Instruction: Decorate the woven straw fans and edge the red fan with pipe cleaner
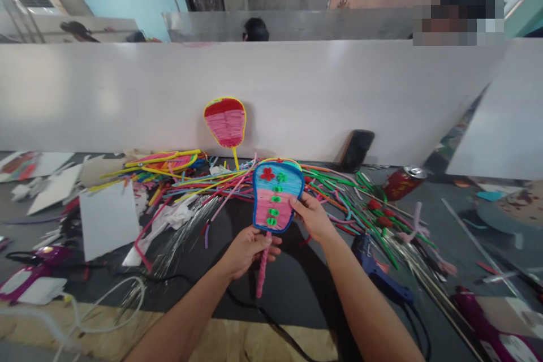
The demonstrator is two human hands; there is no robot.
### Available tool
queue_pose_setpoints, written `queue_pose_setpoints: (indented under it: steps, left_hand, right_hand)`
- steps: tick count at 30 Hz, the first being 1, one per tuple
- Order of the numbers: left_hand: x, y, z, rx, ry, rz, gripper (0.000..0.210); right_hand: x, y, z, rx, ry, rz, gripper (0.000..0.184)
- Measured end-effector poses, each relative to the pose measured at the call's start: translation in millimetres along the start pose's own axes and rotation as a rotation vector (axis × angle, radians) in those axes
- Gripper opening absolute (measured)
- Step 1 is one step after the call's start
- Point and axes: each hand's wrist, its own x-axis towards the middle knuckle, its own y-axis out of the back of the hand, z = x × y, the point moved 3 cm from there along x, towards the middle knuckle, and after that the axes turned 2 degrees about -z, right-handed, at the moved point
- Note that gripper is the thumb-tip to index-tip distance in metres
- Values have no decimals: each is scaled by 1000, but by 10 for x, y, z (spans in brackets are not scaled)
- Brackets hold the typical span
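Over the dark tabletop I hold a hand fan (265,209) upright, its face blue above and pink below, edged in dark blue. Red and green flower shapes and small green pieces run down the face. My left hand (250,249) grips the top of the twisted pink handle, thumb in front. At the right rim, my right hand (311,215) pinches the fan, with some fingers hidden behind it. A second fan (225,124), red and pink with a yellow edge and handle, leans against the white partition behind.
Coloured pipe cleaners (203,186) spread across the table's back. A blue glue gun (382,274), a red can (403,182) and a phone (357,150) are at right. White card (109,220) and a purple glue gun (34,271) lie left. Cords cross the front; other people sit beyond the partition (305,85).
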Motion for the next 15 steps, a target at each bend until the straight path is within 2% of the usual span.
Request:
queue_pose_setpoints:
  steps: [11, 15]
  left_hand:
    - [28, 20, -9, 26, -9, 25, 34]
    - [28, 29, -18, 34, -28, 14, 35]
  right_hand:
    - [-11, -25, -30, 0, 26, -75, 33]
    - [-2, -16, -22, -28, 34, -53, 32]
